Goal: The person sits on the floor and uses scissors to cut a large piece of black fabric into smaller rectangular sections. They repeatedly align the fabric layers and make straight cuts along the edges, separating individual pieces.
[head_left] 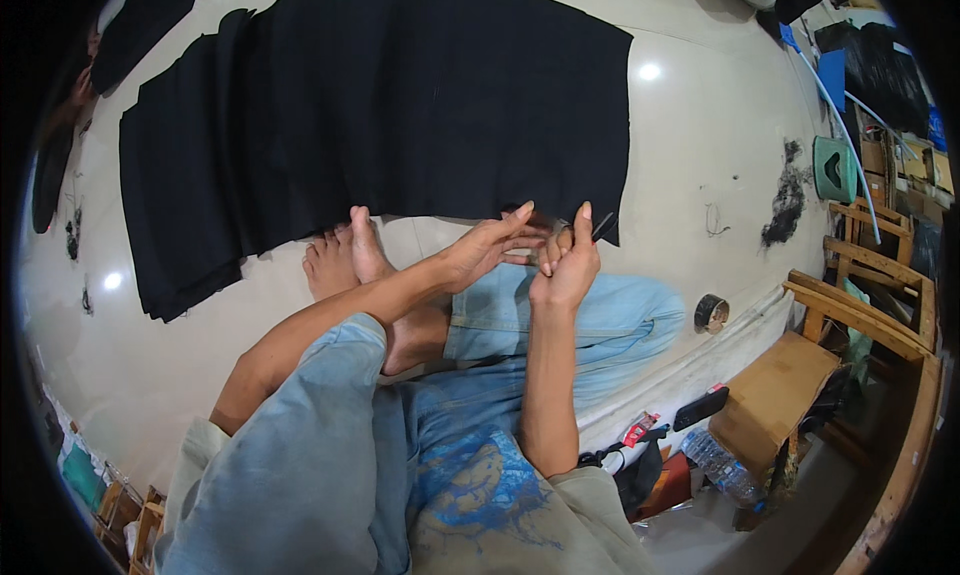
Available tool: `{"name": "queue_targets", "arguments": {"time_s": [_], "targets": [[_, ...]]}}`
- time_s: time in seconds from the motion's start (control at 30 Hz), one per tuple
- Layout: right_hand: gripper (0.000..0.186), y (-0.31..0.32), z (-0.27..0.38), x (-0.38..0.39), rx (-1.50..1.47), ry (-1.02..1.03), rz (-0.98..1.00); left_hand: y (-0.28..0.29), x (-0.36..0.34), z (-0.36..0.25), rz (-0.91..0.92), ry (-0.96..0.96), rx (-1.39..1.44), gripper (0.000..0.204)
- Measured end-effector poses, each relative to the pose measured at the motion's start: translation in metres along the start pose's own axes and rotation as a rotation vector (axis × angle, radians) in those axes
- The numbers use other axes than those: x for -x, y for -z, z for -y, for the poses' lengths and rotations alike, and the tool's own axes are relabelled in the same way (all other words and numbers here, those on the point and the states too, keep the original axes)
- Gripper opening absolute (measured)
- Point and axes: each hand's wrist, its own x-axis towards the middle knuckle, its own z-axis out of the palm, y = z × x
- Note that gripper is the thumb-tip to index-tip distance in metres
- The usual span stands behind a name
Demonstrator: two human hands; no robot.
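Note:
A long black cloth (400, 95) lies in overlapping layers across the pale floor before my bare feet. At its near edge, toward the right end, my two hands are close together. My left hand (492, 247) has its fingers stretched out and apart, pointing toward the right hand, with nothing visible in it. My right hand (566, 260) is closed, thumb up, around a small dark pointed tool (604, 226) whose thin tip sticks out beside the thumb. Most of that tool is hidden by the fingers, and the space between the hands is blurred.
A tape roll (711, 314) stands right of my knee. Further right are a cardboard piece (775, 400), a phone (702, 408), a plastic bottle (722, 467) and a wooden frame (865, 320). Black fibres (787, 200) lie on the floor near a green stool (834, 170). Other people sit at the far corners.

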Motion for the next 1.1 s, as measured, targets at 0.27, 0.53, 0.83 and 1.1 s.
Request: {"name": "queue_targets", "arguments": {"time_s": [0.27, 0.53, 0.83, 1.1], "targets": [[0.039, 0.011, 0.004, 0.008, 0.381, 0.201, -0.018, -0.008, -0.014, -0.012, -0.307, -0.136, -0.236, 0.048], [0.038, 0.02, -0.005, 0.007, 0.405, 0.18, -0.027, -0.005, 0.006, -0.01, -0.17, -0.105, -0.032, 0.043], [0.031, 0.023, 0.002, 0.048, 0.616, 0.389, 0.016, -0.006, 0.011, -0.017, -0.112, -0.113, 0.017, 0.039], [0.025, 0.033, -0.017, 0.059, 0.74, 0.494, 0.109, -0.015, 0.015, -0.024, -0.089, -0.087, 0.073, 0.031]]}}
